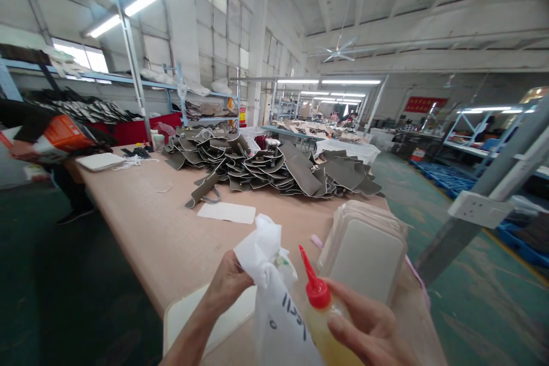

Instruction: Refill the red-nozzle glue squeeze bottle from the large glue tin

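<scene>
My left hand (229, 283) pinches the gathered top of a white plastic bag (274, 314) that has black lettering on its side. Something with a green mark shows through the bag's top; I cannot make out what it is. In my right hand (364, 323) is a squeeze bottle (328, 331) of yellowish liquid, its red pointed nozzle tilted up and to the left. Bag and bottle are side by side. Under my left forearm lies a pale rounded panel (184, 320), and a stack of similar pale panels (364, 251) sits just beyond the bottle.
Across the table (150, 223) spreads a large heap of grey-brown pieces (266, 166). In front of it lies a single pale panel (227, 213). A person at the left holds an orange and white package (64, 137). A metal post with a socket box (480, 209) stands at the right.
</scene>
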The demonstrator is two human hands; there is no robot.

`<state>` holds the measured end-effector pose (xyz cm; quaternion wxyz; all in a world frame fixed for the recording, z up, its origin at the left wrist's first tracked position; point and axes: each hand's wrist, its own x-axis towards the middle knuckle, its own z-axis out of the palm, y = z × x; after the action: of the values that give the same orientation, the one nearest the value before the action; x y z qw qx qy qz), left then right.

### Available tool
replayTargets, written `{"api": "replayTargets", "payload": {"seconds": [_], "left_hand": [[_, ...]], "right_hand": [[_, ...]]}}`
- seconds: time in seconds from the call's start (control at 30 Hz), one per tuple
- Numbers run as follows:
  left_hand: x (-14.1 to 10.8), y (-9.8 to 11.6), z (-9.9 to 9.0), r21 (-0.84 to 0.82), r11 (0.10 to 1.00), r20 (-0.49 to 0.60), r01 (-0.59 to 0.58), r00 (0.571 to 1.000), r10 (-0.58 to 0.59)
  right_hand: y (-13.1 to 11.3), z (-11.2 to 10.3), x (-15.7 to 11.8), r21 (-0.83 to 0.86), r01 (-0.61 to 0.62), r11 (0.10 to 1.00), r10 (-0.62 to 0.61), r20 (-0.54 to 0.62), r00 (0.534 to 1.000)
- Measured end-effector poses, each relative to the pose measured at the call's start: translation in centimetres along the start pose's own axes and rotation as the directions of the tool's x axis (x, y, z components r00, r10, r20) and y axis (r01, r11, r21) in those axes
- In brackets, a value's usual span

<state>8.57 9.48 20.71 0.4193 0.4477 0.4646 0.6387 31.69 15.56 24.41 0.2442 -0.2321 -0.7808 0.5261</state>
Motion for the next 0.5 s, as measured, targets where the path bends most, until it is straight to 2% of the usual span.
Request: {"api": "replayTargets", "payload": {"seconds": [0.03, 0.13, 0.23, 0.3, 0.37, 0.43, 0.5], "left_hand": [[0.0, 0.0, 0.3, -0.017, 1.000, 0.033, 0.008, 0.999, -0.008], [-0.1, 0.6, 1.4, -0.028, 1.000, 0.117, 0.000, 0.993, 0.003], [-0.2, 1.1, 2.3, -0.013, 1.000, 0.160, -0.014, 0.987, 0.016], [-0.2, 1.3, 2.7, 0.004, 0.999, 0.149, -0.035, 0.988, 0.034], [-0.3, 1.5, 2.9, 0.028, 0.997, 0.106, -0.077, 0.992, 0.073], [-0.4, 1.6, 3.0, 0.070, 0.990, 0.066, -0.121, 0.991, 0.117], [-0.6, 1.9, 2.9, 0.127, 0.980, 0.065, -0.153, 0.987, 0.145]], "right_hand": [[0.0, 0.1, 0.1, -0.009, 0.007, 1.000, -0.007, 0.012, 1.000], [0.6, 0.8, 0.3, -0.042, 0.035, 0.998, -0.040, -0.104, 0.994], [1.2, 1.6, 0.5, -0.145, 0.075, 0.987, -0.099, -0.163, 0.982], [1.5, 1.9, 0.5, -0.249, 0.116, 0.961, -0.159, -0.159, 0.974], [1.6, 1.9, 0.3, -0.325, 0.121, 0.938, -0.195, -0.206, 0.959], [1.5, 1.8, 0.1, -0.350, 0.090, 0.932, -0.194, -0.276, 0.941], [1.2, 1.7, 0.0, -0.325, 0.088, 0.942, -0.175, -0.246, 0.953]]}}
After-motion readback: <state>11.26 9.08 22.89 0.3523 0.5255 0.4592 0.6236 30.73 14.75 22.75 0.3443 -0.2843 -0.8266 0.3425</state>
